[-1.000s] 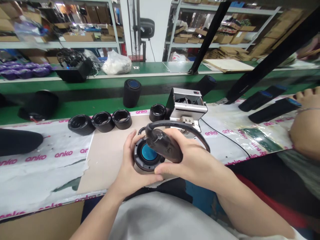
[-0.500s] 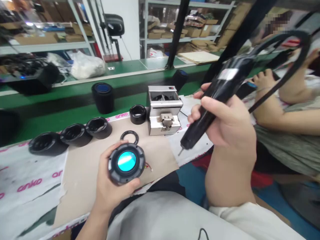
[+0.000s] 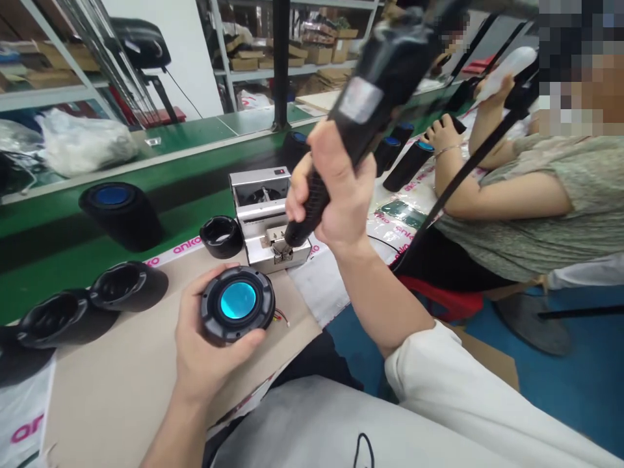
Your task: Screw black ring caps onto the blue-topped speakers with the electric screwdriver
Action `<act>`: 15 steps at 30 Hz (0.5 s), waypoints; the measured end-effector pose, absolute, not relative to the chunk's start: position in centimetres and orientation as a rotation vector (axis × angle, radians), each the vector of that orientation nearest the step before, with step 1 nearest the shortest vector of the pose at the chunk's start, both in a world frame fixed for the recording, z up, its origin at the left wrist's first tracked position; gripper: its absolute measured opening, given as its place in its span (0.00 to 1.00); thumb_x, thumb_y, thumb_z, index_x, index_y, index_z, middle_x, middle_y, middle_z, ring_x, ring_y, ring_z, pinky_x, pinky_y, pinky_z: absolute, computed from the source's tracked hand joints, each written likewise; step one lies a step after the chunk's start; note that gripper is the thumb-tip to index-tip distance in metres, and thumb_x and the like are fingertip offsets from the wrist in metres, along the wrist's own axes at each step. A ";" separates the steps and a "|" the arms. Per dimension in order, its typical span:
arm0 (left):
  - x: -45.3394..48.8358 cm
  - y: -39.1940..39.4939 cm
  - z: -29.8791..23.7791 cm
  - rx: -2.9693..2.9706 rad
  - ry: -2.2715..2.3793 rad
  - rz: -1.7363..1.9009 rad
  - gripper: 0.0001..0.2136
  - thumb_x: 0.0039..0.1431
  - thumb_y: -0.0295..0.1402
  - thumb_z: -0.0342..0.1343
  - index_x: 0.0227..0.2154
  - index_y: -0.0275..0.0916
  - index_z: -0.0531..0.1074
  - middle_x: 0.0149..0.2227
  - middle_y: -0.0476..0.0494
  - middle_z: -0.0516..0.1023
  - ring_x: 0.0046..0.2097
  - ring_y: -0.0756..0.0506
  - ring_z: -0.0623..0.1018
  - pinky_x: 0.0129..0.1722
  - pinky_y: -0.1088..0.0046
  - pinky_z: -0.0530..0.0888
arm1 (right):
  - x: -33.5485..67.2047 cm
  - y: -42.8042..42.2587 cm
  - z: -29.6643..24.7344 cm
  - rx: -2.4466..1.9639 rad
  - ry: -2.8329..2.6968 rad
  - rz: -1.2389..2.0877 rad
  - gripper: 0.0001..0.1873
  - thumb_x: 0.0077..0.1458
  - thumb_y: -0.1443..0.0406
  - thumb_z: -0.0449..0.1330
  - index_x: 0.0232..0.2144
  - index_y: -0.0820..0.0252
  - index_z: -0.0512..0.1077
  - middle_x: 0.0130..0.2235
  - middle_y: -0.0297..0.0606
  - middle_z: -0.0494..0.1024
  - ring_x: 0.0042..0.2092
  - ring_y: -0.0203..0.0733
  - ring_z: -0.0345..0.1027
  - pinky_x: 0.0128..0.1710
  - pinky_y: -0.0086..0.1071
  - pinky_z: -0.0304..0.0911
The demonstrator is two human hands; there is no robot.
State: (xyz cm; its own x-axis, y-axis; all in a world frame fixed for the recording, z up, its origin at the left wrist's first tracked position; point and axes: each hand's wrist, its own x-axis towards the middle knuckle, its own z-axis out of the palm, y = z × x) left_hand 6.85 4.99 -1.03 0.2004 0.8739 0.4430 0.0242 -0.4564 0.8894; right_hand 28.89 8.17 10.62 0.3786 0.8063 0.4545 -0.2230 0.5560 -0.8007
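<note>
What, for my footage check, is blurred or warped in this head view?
In the head view, the electric screwdriver in the right hand is motion-blurred, the shelf uprights lean from wide-angle warping, and a pixelated patch covers the top right corner.

Right hand (image 3: 338,192) raised, left hand (image 3: 212,348) low

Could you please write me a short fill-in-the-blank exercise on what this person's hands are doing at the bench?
The left hand holds a round speaker unit with a ____ centre. The right hand raises a black electric screwdriver over a silver ____. A black cup-shaped housing stands to the ____ of that machine.

Missing words: blue; screw feeder; left.
</note>
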 end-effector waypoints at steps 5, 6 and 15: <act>6.9 5.0 -0.7 1.666 0.856 1.341 0.41 0.43 0.40 0.83 0.61 0.43 0.74 0.61 0.38 0.83 0.61 0.34 0.83 0.61 0.57 0.80 | 28.4 9.6 9.6 -0.736 -1.099 0.817 0.33 0.55 0.33 0.70 0.35 0.49 0.64 0.20 0.22 0.65 0.19 0.35 0.60 0.18 0.34 0.55; 6.9 5.0 -0.7 1.668 0.850 1.340 0.41 0.43 0.40 0.83 0.61 0.43 0.73 0.61 0.38 0.83 0.61 0.34 0.83 0.61 0.57 0.80 | 28.4 9.6 9.5 -0.743 -1.096 0.826 0.33 0.55 0.33 0.70 0.34 0.50 0.63 0.20 0.22 0.65 0.19 0.35 0.60 0.19 0.34 0.55; 6.7 5.2 -0.6 1.698 0.861 1.327 0.41 0.44 0.40 0.83 0.61 0.43 0.74 0.61 0.37 0.82 0.61 0.34 0.83 0.61 0.55 0.80 | 27.8 9.8 9.6 -0.829 -1.104 0.843 0.35 0.50 0.34 0.74 0.34 0.50 0.62 0.22 0.21 0.66 0.19 0.32 0.60 0.18 0.32 0.56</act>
State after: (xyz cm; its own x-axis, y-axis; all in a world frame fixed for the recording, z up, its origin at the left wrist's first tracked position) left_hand 6.73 5.18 -0.59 0.2185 0.8751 0.4318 0.0381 -0.4498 0.8923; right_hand 27.85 9.80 9.61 0.2276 0.8869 0.4021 -0.1546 0.4406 -0.8843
